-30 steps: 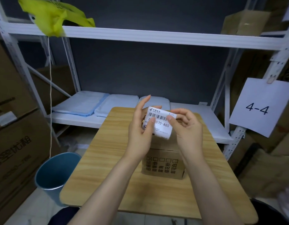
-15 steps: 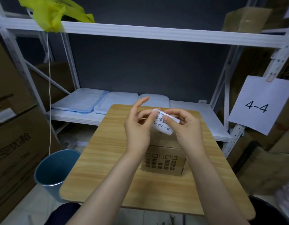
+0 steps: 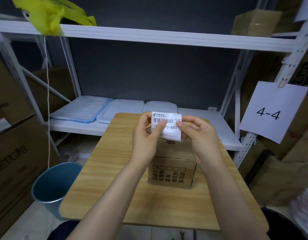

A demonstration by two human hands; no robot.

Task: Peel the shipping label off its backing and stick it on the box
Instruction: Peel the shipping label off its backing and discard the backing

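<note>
A white shipping label (image 3: 168,125) with a barcode and black print faces me, held upright above the box. My left hand (image 3: 146,135) pinches its left side, thumb across the print. My right hand (image 3: 198,137) pinches its right edge with thumb and forefinger. Whether the backing has come apart from the label is hidden by my fingers. Below the label a small brown cardboard box (image 3: 172,170) with printed characters on its near face stands on the wooden table (image 3: 104,184).
A blue waste bin (image 3: 54,184) stands on the floor left of the table. White metal shelving (image 3: 149,34) rises behind, with folded pale blue pads on its lower shelf. Large cartons flank both sides; a sheet marked 4-4 (image 3: 271,113) hangs at right.
The label was tilted and partly curled between my fingers; now it is held flat and upright facing me. Both hands have stayed above the box.
</note>
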